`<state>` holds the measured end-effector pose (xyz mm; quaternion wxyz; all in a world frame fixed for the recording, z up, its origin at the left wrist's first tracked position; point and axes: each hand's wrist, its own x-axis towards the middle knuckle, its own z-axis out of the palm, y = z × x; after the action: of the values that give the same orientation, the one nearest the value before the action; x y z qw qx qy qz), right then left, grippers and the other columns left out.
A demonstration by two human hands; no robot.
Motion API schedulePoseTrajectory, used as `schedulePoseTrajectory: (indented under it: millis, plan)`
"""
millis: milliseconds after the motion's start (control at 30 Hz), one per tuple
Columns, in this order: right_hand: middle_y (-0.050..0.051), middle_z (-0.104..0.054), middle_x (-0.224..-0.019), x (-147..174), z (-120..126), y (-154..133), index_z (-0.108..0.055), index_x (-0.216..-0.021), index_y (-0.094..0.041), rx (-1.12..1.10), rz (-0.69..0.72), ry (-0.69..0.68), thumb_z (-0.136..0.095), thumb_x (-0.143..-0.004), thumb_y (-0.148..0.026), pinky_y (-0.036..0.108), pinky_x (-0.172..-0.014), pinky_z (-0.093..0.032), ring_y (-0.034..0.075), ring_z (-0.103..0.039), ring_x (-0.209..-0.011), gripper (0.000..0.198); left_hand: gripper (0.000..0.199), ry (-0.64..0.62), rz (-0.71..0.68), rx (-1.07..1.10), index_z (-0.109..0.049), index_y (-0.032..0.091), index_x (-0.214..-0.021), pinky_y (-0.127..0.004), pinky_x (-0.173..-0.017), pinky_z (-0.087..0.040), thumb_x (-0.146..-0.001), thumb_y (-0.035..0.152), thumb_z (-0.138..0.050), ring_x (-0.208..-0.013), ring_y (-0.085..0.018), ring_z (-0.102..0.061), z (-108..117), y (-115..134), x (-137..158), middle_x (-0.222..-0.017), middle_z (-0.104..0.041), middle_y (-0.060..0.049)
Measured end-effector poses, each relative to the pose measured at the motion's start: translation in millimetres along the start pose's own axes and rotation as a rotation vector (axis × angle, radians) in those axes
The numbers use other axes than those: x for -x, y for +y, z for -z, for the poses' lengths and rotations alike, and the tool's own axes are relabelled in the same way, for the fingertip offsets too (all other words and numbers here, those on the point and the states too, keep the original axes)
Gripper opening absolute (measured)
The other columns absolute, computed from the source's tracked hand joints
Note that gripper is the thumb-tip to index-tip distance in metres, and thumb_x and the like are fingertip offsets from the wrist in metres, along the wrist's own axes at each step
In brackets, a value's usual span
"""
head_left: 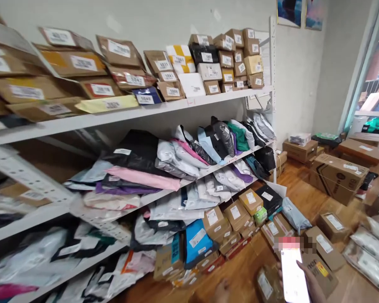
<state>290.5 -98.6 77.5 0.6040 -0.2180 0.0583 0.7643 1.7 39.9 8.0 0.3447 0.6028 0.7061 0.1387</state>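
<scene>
Right hand (311, 284) low at the bottom edge, fingers curled round a glowing white-screened phone (293, 275), gripped upright above brown cardboard parcels (318, 256) strewn on the wooden floor (300, 189). Left hand (221, 291) only a blurred sliver at the bottom edge, fingers impossible to read, near a small labelled brown box (265, 286). To the left, white metal shelving (189, 102) crammed with labelled cartons above and soft grey, pink and black mailer bags (164, 164) below; large brown boxes (337, 176) crowding the floor ahead.
</scene>
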Motion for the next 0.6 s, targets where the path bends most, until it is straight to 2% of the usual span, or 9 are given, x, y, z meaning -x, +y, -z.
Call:
schedulePoseTrajectory:
  millis: [67,133,267,367,500,600]
  plan:
    - [0.017,-0.078,-0.102,-33,-35,-8,-0.075,-0.099,-0.008,-0.015,-0.013,-0.027,-0.086,-0.065,-0.037,0.036,-0.082,-0.057,0.027,-0.075,-0.086,0.046,0.017,0.001,-0.014,-0.008,-0.07,0.029,-0.071,-0.034,-0.09,-0.056,-0.063,0.016,-0.061,-0.096,-0.027,-0.073,21,14,-40,-0.085,-0.078,0.0]
    - [0.015,-0.079,-0.101,-70,-57,-12,-0.074,-0.102,-0.007,-0.015,-0.017,-0.064,-0.084,-0.069,-0.038,0.035,-0.082,-0.057,0.025,-0.075,-0.084,0.046,0.019,0.01,-0.045,-0.02,-0.071,0.028,-0.075,-0.034,-0.09,-0.056,-0.069,0.016,-0.057,-0.096,-0.026,-0.073,46,30,-88,-0.086,-0.078,0.0]
    - [0.015,-0.079,-0.096,-158,-76,-15,-0.072,-0.106,-0.005,0.031,-0.07,-0.093,-0.079,-0.074,-0.042,0.032,-0.075,-0.057,0.023,-0.074,-0.078,0.049,0.021,0.063,-0.131,-0.065,-0.073,0.023,-0.087,-0.031,-0.097,-0.05,-0.074,0.015,-0.059,-0.107,-0.024,-0.069,94,77,-209,-0.101,-0.077,-0.005]
    - [0.015,-0.079,-0.095,-233,-97,-19,-0.072,-0.105,-0.006,0.045,-0.005,-0.019,-0.079,-0.074,-0.041,0.033,-0.074,-0.056,0.024,-0.074,-0.078,0.047,0.025,0.119,-0.175,-0.1,-0.071,0.016,-0.102,-0.031,-0.103,-0.045,-0.08,0.019,-0.059,-0.117,-0.024,-0.064,121,125,-308,-0.117,-0.072,-0.012]
    - [0.016,-0.079,-0.09,-345,-139,-26,-0.071,-0.105,-0.005,0.046,0.073,0.081,-0.083,-0.069,-0.037,0.033,-0.072,-0.055,0.024,-0.073,-0.075,0.05,0.045,0.204,-0.157,-0.114,-0.058,0.01,-0.127,-0.038,-0.099,-0.048,-0.088,0.034,-0.056,-0.115,-0.03,-0.063,135,181,-418,-0.127,-0.063,-0.021]
    - [0.013,-0.078,-0.083,-427,-161,-29,-0.07,-0.103,-0.006,0.027,0.058,0.122,-0.083,-0.068,-0.038,0.03,-0.067,-0.054,0.022,-0.072,-0.07,0.049,0.076,0.325,-0.102,-0.112,-0.039,0.005,-0.141,-0.047,-0.1,-0.045,-0.082,0.045,-0.065,-0.122,-0.038,-0.055,126,207,-470,-0.133,-0.053,-0.028]
